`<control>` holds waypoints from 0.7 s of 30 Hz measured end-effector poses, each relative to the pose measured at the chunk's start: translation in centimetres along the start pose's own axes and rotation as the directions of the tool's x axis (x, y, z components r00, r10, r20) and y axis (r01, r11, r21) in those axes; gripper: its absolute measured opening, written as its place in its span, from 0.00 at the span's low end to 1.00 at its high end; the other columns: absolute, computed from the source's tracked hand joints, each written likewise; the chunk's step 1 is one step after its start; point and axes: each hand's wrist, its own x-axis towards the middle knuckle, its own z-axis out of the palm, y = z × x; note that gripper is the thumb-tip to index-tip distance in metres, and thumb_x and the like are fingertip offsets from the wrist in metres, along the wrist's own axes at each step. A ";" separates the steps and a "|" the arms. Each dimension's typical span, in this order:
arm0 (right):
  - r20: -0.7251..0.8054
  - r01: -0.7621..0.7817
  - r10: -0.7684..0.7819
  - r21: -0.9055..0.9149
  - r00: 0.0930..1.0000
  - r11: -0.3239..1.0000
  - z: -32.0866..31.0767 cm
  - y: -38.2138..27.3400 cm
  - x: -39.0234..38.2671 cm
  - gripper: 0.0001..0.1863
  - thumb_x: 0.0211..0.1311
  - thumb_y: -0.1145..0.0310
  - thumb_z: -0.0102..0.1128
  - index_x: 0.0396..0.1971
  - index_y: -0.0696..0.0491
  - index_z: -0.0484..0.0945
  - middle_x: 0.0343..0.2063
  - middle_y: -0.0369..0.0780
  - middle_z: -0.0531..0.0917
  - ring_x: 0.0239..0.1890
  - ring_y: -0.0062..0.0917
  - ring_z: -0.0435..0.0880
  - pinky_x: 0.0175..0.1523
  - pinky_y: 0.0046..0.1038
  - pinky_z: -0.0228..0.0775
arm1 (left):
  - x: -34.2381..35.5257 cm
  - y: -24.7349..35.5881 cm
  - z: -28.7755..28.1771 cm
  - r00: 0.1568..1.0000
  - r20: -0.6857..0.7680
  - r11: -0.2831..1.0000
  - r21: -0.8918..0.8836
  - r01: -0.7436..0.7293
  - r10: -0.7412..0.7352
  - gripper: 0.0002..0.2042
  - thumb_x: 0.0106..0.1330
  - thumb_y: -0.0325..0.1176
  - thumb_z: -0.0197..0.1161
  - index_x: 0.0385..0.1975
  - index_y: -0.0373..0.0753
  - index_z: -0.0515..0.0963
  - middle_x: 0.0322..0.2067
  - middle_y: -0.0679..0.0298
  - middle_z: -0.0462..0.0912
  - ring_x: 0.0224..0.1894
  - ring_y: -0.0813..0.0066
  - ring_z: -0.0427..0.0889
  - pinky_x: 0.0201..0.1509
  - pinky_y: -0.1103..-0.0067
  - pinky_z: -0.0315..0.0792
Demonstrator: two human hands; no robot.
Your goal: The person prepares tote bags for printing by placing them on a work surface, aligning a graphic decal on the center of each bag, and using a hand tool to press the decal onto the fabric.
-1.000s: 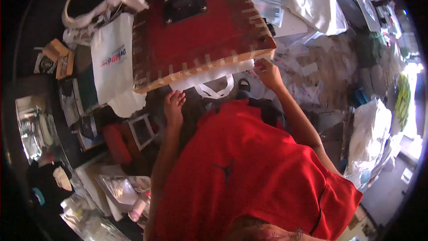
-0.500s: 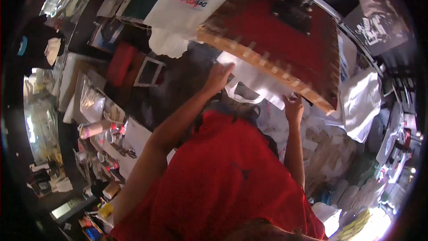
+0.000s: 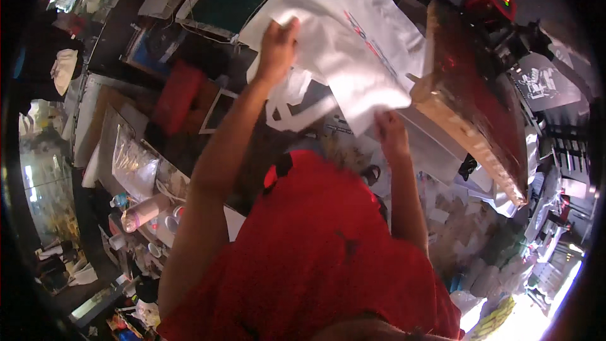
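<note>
A white cloth bag (image 3: 322,44) with a line of red and dark print spreads out in front of me, its surface creased. Its looped handle (image 3: 303,118) hangs toward my body. At the bag's left side my left hand (image 3: 276,53) pinches the cloth between thumb and fingers. My right hand (image 3: 391,132) is closed at the lower right corner of the bag, fingers curled on the cloth. Right of the bag a wooden-edged screen-printing frame (image 3: 470,136) with a dark red mesh stands tilted up, apart from both hands.
A red device with lit digits (image 3: 491,1) sits beyond the frame. To the left are a dark green board (image 3: 226,5), a red block (image 3: 180,98) and a small white-edged frame (image 3: 219,112). Bottles and cups (image 3: 148,211) crowd the lower left. Scraps cover the floor at right.
Both hands have moved away from under the printing frame's edge, the left one up and leftward, carrying the white bag out. The frame now appears steeper and farther right.
</note>
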 end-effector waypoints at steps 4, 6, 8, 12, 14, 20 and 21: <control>-0.032 0.164 -0.175 -0.210 0.984 0.964 6.7 -3.9 5.4 0.10 0.59 0.65 0.63 0.26 0.55 0.76 0.18 0.30 0.72 0.20 0.15 0.68 0.25 0.21 0.59 | 5.8 -3.8 -7.9 0.958 -0.136 0.962 0.141 -0.233 0.252 0.20 0.66 0.48 0.62 0.39 0.33 0.75 0.23 0.64 0.77 0.21 0.80 0.72 0.25 0.80 0.69; -0.117 0.091 -0.123 -0.243 0.986 0.966 8.7 -3.4 8.3 0.09 0.59 0.65 0.64 0.27 0.56 0.78 0.19 0.31 0.75 0.21 0.15 0.71 0.25 0.22 0.61 | 7.8 -5.9 -10.2 0.982 -0.146 0.974 0.212 -0.084 0.116 0.17 0.64 0.45 0.63 0.37 0.33 0.77 0.25 0.64 0.80 0.23 0.81 0.74 0.26 0.80 0.69; -0.185 0.058 -0.123 -0.323 0.975 0.945 9.0 -2.0 10.6 0.10 0.57 0.65 0.64 0.29 0.57 0.80 0.19 0.34 0.78 0.21 0.17 0.75 0.27 0.23 0.65 | 7.7 -7.7 -11.4 0.986 -0.095 0.967 0.206 0.152 -0.135 0.15 0.61 0.40 0.66 0.36 0.33 0.78 0.26 0.63 0.81 0.25 0.80 0.77 0.27 0.80 0.70; -0.179 0.071 -0.197 -0.541 0.964 0.838 9.6 -1.4 13.1 0.14 0.53 0.63 0.66 0.33 0.59 0.80 0.19 0.39 0.83 0.21 0.20 0.80 0.29 0.25 0.71 | 7.7 -11.5 -13.3 0.984 -0.006 0.974 0.143 0.174 -0.175 0.14 0.55 0.33 0.71 0.35 0.32 0.78 0.27 0.62 0.82 0.27 0.78 0.78 0.30 0.79 0.71; -0.198 0.078 -0.228 -0.566 0.953 0.821 9.7 -1.4 14.1 0.16 0.52 0.62 0.67 0.35 0.59 0.80 0.19 0.40 0.83 0.21 0.21 0.81 0.29 0.26 0.72 | 7.6 -12.4 -13.8 0.996 -0.031 0.981 0.168 0.093 -0.089 0.13 0.54 0.31 0.72 0.34 0.31 0.77 0.27 0.61 0.82 0.26 0.78 0.78 0.31 0.79 0.72; -0.233 0.103 -0.237 -0.472 0.943 0.875 10.2 -1.2 16.2 0.19 0.51 0.63 0.68 0.39 0.58 0.79 0.21 0.41 0.84 0.23 0.23 0.84 0.31 0.27 0.75 | 7.8 -12.6 -13.8 0.995 -0.089 0.985 0.173 -0.025 0.041 0.10 0.53 0.28 0.71 0.30 0.32 0.78 0.27 0.59 0.81 0.27 0.75 0.79 0.32 0.77 0.73; -0.226 0.118 -0.261 -0.500 0.939 0.858 10.3 -1.1 16.5 0.19 0.51 0.63 0.68 0.40 0.58 0.78 0.21 0.41 0.84 0.23 0.23 0.84 0.31 0.27 0.76 | 7.8 -12.6 -13.7 0.992 -0.100 0.982 0.180 -0.055 0.074 0.09 0.52 0.28 0.71 0.29 0.32 0.78 0.27 0.59 0.82 0.27 0.74 0.79 0.32 0.77 0.73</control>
